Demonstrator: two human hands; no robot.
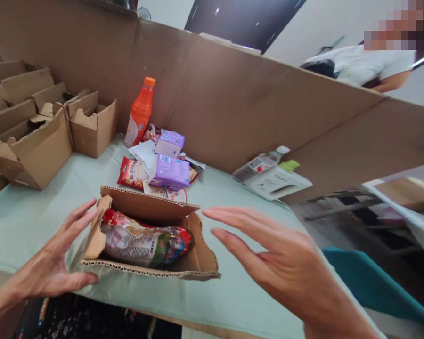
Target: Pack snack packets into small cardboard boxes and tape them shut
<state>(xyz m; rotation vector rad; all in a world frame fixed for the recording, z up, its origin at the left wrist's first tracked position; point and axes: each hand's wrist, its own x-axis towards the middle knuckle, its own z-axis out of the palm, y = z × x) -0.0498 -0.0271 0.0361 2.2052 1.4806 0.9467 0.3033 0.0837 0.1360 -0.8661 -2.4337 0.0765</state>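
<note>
In front of me an open cardboard box (151, 272) stands on the table, its top flaps cut away or folded back. Inside lies a plastic food packet (144, 242) with red, clear and green parts. My left hand (56, 256) is at the box's left end, fingers apart around that side; whether it touches the cardboard I cannot tell. To the right, my right hand (268, 254) is held out, thumb and fingers apart, with nothing in it and a small gap to the box.
Behind the box are purple tissue packs (171, 172), a red snack packet (130, 173) and an orange bottle (140, 113). Cardboard boxes (45, 150) crowd the left. A white jug (277, 181) and clear bottle (259, 165) lie right. A cardboard wall (215, 94) backs the table; a person (363, 66) is beyond.
</note>
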